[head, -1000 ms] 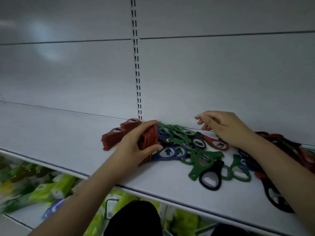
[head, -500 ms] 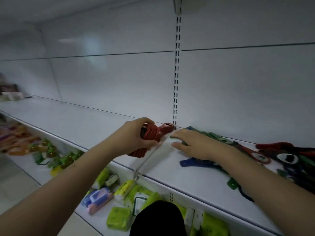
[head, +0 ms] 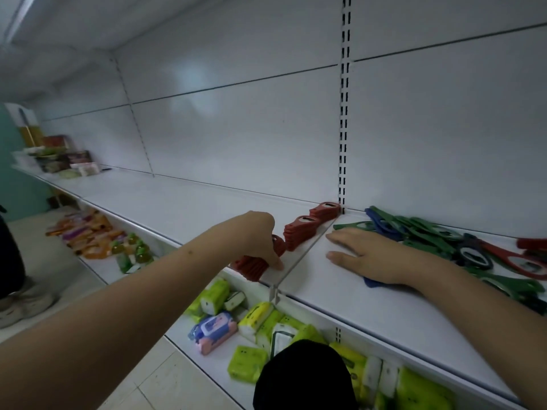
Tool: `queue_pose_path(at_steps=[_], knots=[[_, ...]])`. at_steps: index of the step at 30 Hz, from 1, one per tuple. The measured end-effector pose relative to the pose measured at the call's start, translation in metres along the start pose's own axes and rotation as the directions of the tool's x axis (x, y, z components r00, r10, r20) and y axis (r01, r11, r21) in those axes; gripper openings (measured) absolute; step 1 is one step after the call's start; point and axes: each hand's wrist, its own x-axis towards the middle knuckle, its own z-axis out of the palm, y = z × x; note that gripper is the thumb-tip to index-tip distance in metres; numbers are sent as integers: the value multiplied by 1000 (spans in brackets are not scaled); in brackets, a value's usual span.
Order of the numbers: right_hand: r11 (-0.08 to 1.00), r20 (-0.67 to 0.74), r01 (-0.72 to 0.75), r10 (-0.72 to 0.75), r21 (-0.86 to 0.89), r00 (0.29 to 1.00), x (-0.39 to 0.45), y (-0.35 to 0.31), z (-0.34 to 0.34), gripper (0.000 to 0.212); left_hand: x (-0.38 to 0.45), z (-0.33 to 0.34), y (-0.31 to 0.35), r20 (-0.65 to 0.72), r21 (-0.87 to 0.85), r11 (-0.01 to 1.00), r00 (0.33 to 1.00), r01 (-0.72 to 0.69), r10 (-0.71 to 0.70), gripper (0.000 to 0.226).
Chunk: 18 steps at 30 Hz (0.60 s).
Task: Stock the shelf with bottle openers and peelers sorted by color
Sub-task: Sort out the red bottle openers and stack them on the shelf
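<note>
Head view showed, nearest, a lower shelf [head: 219, 362] of green and yellow packets under the white shelf [head: 370, 315]. On that shelf's front edge the left hand [head: 260, 241] curled around a stack of red bottle openers [head: 251, 266], setting it down just left of a clear divider [head: 302, 254]. Right of the divider the right hand [head: 376, 258] lay flat, fingers straight, palm over a blue opener [head: 373, 282]. Behind the held stack stood two more red stacks [head: 300, 232] in a row toward the back wall. Farther right sprawled a mixed pile of green, blue, black and red openers [head: 438, 235]
</note>
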Motion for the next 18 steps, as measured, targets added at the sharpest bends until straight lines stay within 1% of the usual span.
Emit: queue_pose_path(at_steps=[4,7,9,11,13,18], knots=[[1000,3,2,-2,-11,1000,-1,0,-1,62,3,-8,10,118,62,998,993,-3,-5,57],[1000,0,-1,1,-5,1000,-1,1,-1,61,6,-8,10,186,-9,999,982,39,-36,53],[1000,-18,5,-5,-4,1000,0,0,-1,60,6,-6,10,173,-18,998,983,66,-61,51],[1000,-51,10,-10,0,999,1,0,-2,58,6,-5,11,135,19,997,988,72,-74,50],[1000,-82,12,-12,-12,997,1,0,-3,57,7,-4,13,109,50,996,991,70,-75,50],[998,-105,18,-24,-60,994,-4,-3,-6,52,7,2,21,39,50,997,998,51,-53,42]])
